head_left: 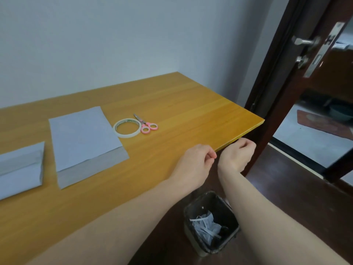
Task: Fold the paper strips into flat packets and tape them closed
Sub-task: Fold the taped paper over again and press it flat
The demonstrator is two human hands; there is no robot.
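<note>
paper (84, 138): partly folded sheet lying flat, well left of both hands.
left hand (194, 161): fingers curled, pinch contents not discernible.
right hand (236, 155): curled at table (191, 104) corner, contents unclear.
risk: tape (127, 128) may be misplaced, so a packet could reopen.

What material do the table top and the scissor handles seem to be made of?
Table top: wood or wood-look laminate, smooth and slightly glossy; yellow-brown with straight grain lines. Scissor handles: probably plastic, plain pink, rounded loops.
</note>
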